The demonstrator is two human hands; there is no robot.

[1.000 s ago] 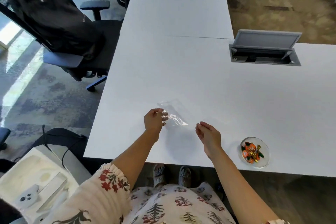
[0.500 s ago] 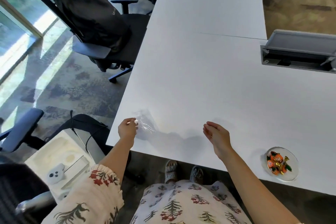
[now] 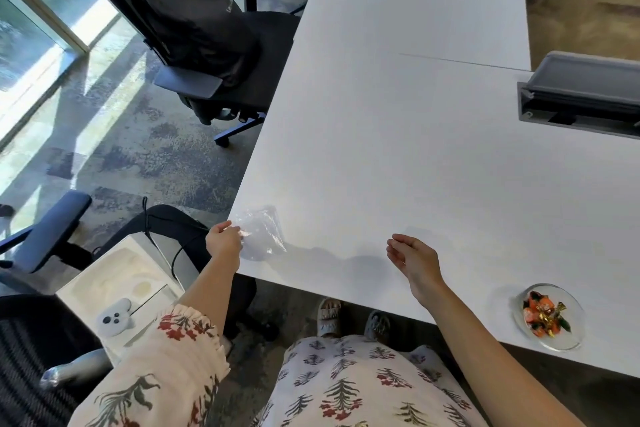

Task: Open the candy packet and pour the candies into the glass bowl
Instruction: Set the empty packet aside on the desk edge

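A clear, empty-looking candy packet [image 3: 263,236] lies flat at the near left corner of the white table [image 3: 398,135]. My left hand [image 3: 223,241] pinches the packet's left edge at the table's rim. My right hand [image 3: 414,258] hovers over the near edge with its fingers loosely apart and nothing in it. A glass bowl [image 3: 568,336] sits at the near right edge, holding several orange, green and gold wrapped candies [image 3: 542,317].
An open grey cable hatch [image 3: 581,94] is set into the table at the right. Black office chairs [image 3: 214,45] stand to the left. A white box with a small white device [image 3: 116,317] sits on a low surface at the lower left.
My left hand has dragged the packet leftward to the table's corner. My view has swung left, so the bowl now sits farther right. My right hand has stayed empty.
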